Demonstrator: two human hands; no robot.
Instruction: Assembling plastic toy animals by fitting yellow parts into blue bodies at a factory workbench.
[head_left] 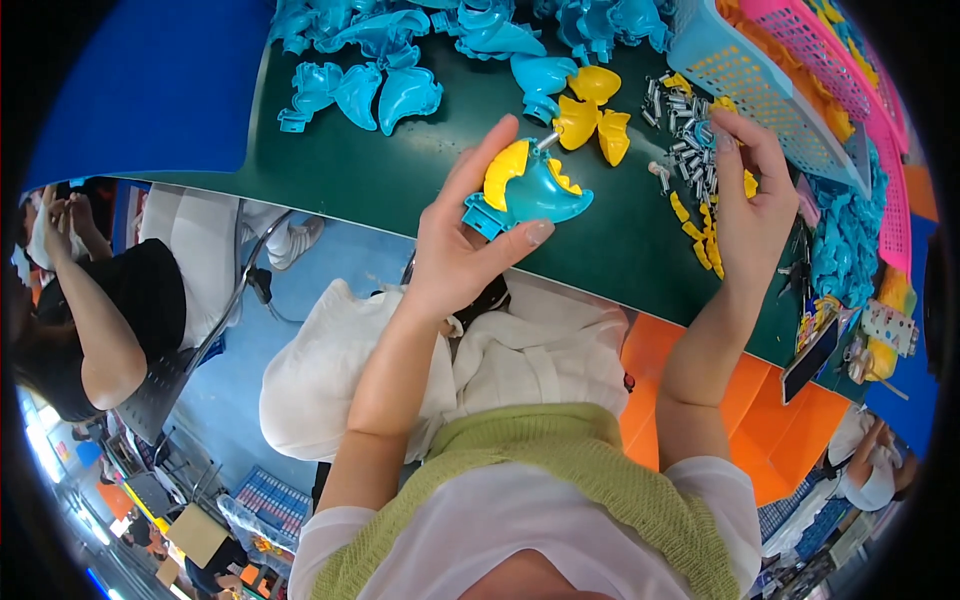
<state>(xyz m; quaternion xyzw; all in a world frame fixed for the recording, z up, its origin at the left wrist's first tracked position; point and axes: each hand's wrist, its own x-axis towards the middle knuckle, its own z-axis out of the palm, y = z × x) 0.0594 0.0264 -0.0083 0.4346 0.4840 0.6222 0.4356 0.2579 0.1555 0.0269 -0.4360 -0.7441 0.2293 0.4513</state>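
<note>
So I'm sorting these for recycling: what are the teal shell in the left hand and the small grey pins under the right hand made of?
The teal shell in the left hand looks like moulded plastic: uniform colour, smooth, slightly glossy curves, with a yellow insert that looks the same. The pins under the right hand are probably metal, judging by their silvery grey glint, though they are too small to be sure.

Shell pieces (375, 60) at table (400, 170) far-left; metal pins (685, 130) right; baskets (770, 90) right of pins.

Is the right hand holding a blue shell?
No, the right hand reaches into the small metal pins; the left hand holds the blue shell.
</note>
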